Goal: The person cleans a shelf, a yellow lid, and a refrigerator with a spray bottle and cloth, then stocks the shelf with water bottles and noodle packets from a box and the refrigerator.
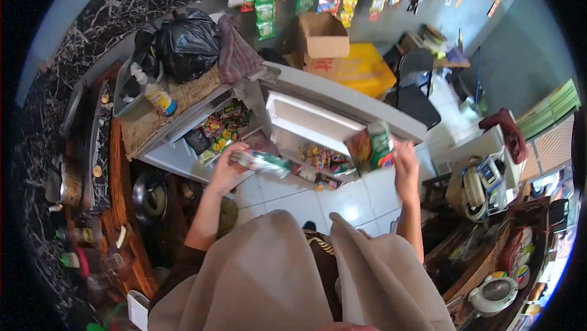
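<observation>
My left hand (pixel 225 172) is closed on the end of a green-and-white sachet pack (pixel 267 164), slightly blurred, which points to the right in front of the refrigerator. On the other side, my right hand (pixel 406 171) grips the edge of another green-and-white pack (pixel 380 146) that has a dark brown part on its left. Between and beyond my hands, the refrigerator door (pixel 342 101) stands open. Colourful small packets (pixel 324 157) fill its lower door shelf, and more bright packets (pixel 227 126) lie inside the refrigerator compartment.
On top of the refrigerator are a black plastic bag (pixel 188 43), a spray bottle (pixel 160 99) and a checked cloth (pixel 239 55). Behind the door sit a cardboard box (pixel 324 46) and a yellow box (pixel 367 73). A black folding chair (pixel 416 95) stands right of these. Sachet strips (pixel 265 0) hang along the wall.
</observation>
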Motion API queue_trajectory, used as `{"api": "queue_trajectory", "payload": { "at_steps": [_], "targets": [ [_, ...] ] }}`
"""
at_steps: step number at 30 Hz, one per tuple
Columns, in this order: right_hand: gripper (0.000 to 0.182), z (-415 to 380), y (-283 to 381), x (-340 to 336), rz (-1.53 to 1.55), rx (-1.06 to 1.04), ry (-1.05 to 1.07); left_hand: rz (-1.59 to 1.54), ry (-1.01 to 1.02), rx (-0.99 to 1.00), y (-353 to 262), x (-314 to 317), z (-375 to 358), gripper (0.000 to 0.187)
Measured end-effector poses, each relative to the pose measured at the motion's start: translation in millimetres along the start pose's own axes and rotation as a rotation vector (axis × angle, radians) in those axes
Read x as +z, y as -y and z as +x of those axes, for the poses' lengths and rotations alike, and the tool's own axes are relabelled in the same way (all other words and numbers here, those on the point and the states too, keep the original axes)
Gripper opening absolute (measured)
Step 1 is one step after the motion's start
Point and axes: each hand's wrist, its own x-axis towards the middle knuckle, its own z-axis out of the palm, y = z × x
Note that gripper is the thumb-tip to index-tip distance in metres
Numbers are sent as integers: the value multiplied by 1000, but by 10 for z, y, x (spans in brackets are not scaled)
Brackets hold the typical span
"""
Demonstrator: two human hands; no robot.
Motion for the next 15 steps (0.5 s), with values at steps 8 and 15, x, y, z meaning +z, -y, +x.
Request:
{"api": "queue_trajectory", "payload": {
  "at_steps": [8,15],
  "targets": [
    [34,1173,-1099,-67,1309,233,-71,-1195,452,-187,-198,605,103,56],
    [24,845,-980,120,1275,376,-121,-1302,248,-428,-269,937,286,53]
  ]
}}
